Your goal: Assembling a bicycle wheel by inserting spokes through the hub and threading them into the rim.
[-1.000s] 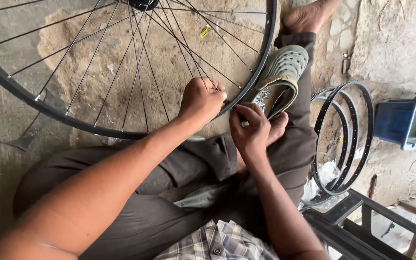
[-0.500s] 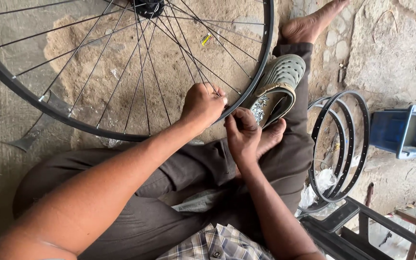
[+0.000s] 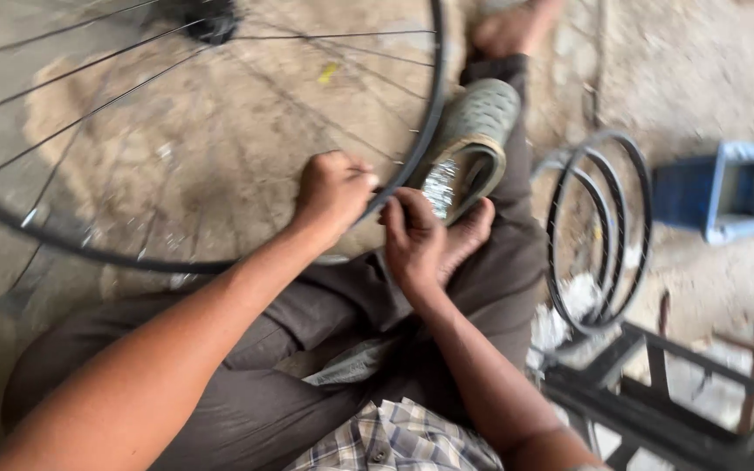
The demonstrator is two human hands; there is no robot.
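Concrete floor [image 3: 220, 174] | wheel rim [image 3: 434, 113] between both hands | left hand [image 3: 333, 194] closed on rim | right hand [image 3: 412, 235] pinching it (blurred)

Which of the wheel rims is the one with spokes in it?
The big black rim under both hands, left hand and right hand. Spokes run to its hub. The smaller rims on the floor to the right look bare.
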